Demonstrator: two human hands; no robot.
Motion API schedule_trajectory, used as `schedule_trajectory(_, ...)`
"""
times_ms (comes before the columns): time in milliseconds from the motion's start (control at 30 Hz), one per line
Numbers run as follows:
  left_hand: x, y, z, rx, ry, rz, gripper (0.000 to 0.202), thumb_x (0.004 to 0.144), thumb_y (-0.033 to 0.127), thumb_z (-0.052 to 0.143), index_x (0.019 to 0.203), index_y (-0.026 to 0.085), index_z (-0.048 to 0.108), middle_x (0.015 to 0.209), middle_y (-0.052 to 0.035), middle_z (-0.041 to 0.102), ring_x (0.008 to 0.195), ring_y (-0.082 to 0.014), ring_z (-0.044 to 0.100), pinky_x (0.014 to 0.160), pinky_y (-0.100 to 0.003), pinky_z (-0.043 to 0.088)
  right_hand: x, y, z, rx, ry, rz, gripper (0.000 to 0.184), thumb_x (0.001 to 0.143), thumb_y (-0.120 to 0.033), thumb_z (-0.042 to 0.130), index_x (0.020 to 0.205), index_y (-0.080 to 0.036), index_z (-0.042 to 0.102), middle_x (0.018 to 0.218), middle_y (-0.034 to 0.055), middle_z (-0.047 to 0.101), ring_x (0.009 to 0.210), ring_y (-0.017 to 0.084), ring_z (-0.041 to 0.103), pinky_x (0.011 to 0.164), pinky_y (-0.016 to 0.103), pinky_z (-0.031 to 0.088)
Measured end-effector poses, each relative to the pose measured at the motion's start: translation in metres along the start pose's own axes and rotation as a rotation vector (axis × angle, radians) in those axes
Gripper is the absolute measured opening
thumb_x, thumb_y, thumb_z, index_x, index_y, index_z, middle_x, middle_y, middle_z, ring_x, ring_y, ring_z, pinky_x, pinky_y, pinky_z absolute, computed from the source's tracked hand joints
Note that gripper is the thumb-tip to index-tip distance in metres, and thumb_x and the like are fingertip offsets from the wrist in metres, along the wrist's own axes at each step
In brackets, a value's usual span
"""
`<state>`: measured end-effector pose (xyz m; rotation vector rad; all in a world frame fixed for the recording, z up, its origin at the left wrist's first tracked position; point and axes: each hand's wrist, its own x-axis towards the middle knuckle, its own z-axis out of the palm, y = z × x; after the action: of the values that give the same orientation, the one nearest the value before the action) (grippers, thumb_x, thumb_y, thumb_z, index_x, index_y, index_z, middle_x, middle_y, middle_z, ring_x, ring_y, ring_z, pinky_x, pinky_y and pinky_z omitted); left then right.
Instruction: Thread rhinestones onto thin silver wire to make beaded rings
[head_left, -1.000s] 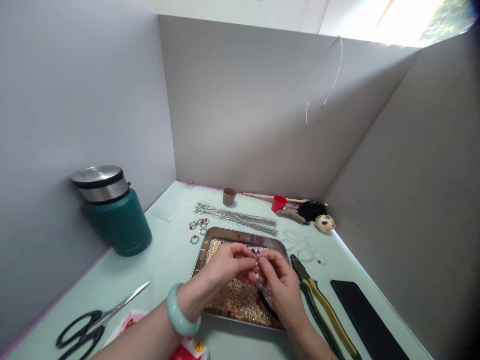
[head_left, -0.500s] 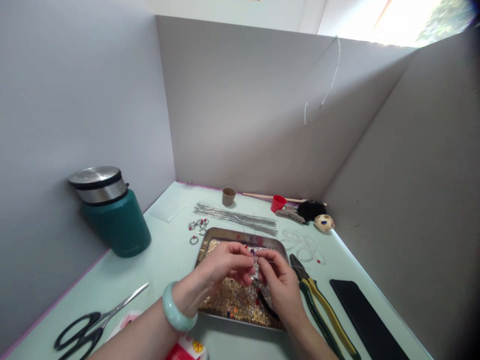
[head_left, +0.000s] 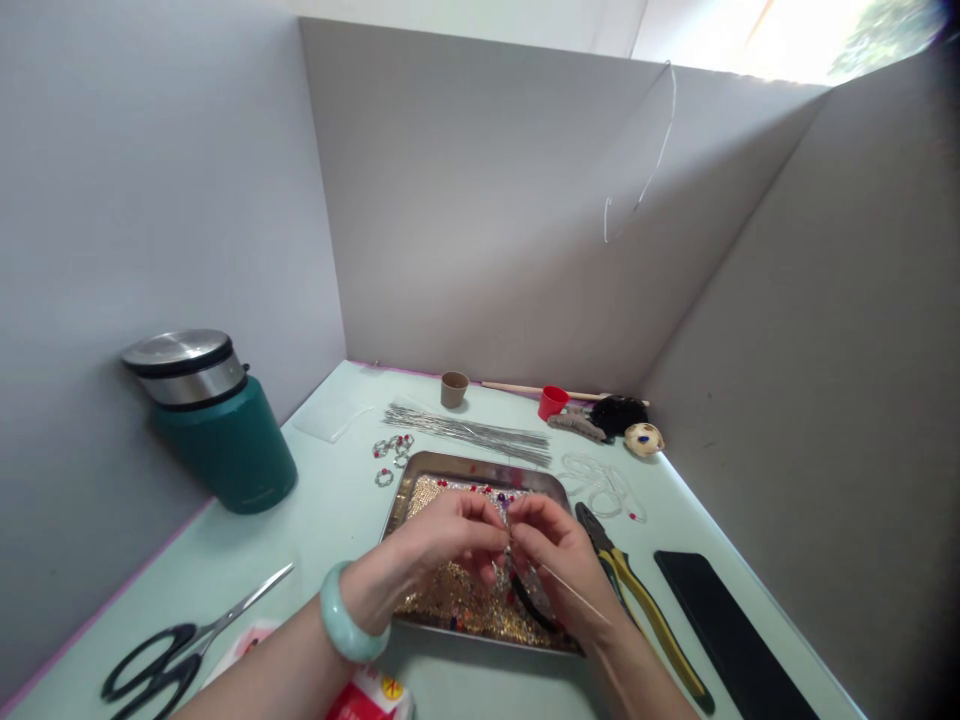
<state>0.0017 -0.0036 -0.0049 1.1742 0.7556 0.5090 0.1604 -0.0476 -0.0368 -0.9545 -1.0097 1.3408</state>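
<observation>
My left hand [head_left: 461,535], with a pale green bangle [head_left: 352,615] on its wrist, is closed in a pinch over the metal tray [head_left: 427,462]. Facing it, my right hand [head_left: 555,550] pinches too, and the fingertips of both hands almost meet. A thin wire [head_left: 574,590] runs from between the fingertips down across the back of my right hand. Any small beads at the fingertips are hidden. Gold, clear and red beads [head_left: 450,595] cover the tray's floor, and a black curved handle [head_left: 532,605] lies among them under my right hand.
Behind the tray lie a bundle of wires [head_left: 472,432] and several beaded rings [head_left: 384,477]. Combination pliers [head_left: 645,605] and a black flat case [head_left: 731,630] lie right; scissors [head_left: 187,650] and a green flask [head_left: 225,440] stand left. Small brown [head_left: 454,390] and red [head_left: 553,402] cups sit behind.
The wire ends that pointed up and away from my hands now swing back across my right hand. The clear beads seen between the fingers are now covered. The view has shifted slightly.
</observation>
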Motion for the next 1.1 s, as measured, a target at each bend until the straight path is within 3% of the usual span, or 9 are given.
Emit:
schedule_trajectory(133,-0.0003,0.0010,-0.0010,-0.025,0.019,0.044,0.014,0.065,0.023,0.068,0.070,0.013,0.059,0.064,-0.0015,0.063,0.047,-0.0101,0.057,0.052,-0.024,0.047,-0.0008,-0.0079,0.0001,0.004,-0.017,0.038,0.022,0.071,-0.031,0.071,0.086,-0.019,0.060,0.071,-0.0023,0.056,0.051,0.007,0.041,0.049,0.020,0.033)
schedule_trajectory(400,0.0004,0.0011,-0.0012,0.054,0.050,-0.019,0.013,0.064,0.023,0.068,0.066,0.013,0.060,0.059,-0.0010,0.061,0.044,-0.0110,0.057,0.048,-0.024,0.046,-0.0008,-0.0079,-0.0022,-0.078,-0.081,0.050,0.020,0.073,-0.032,0.069,0.082,-0.018,0.059,0.067,-0.0034,0.053,0.052,0.007,0.041,0.050,0.021,0.032)
schedule_trajectory(767,-0.0007,0.0011,-0.0008,-0.075,0.015,0.003,0.014,0.063,0.021,0.070,0.066,0.013,0.059,0.058,-0.0003,0.061,0.047,-0.0105,0.058,0.052,-0.025,0.047,-0.0031,-0.0076,0.0000,-0.053,-0.117,0.037,0.017,0.074,-0.030,0.068,0.084,-0.020,0.060,0.072,-0.0021,0.056,0.058,0.010,0.046,0.054,0.022,0.036)
schedule_trajectory(1000,-0.0036,0.0026,-0.0001,-0.119,-0.074,-0.022,0.014,0.066,0.022,0.066,0.070,0.014,0.055,0.072,-0.0064,0.068,0.050,-0.0124,0.061,0.051,-0.025,0.048,-0.0033,-0.0065,0.0027,0.013,-0.092,0.061,0.021,0.077,-0.039,0.065,0.084,-0.019,0.060,0.064,-0.0028,0.052,0.054,0.010,0.044,0.052,0.022,0.034)
schedule_trajectory(1100,-0.0025,0.0015,-0.0003,-0.140,-0.113,-0.053,0.011,0.065,0.018,0.063,0.068,0.014,0.053,0.064,-0.0051,0.067,0.049,-0.0144,0.062,0.048,-0.025,0.048,-0.0040,-0.0036,0.0023,0.033,-0.104,0.058,0.019,0.079,-0.038,0.062,0.084,-0.019,0.060,0.062,-0.0033,0.050,0.053,0.009,0.042,0.052,0.022,0.034)
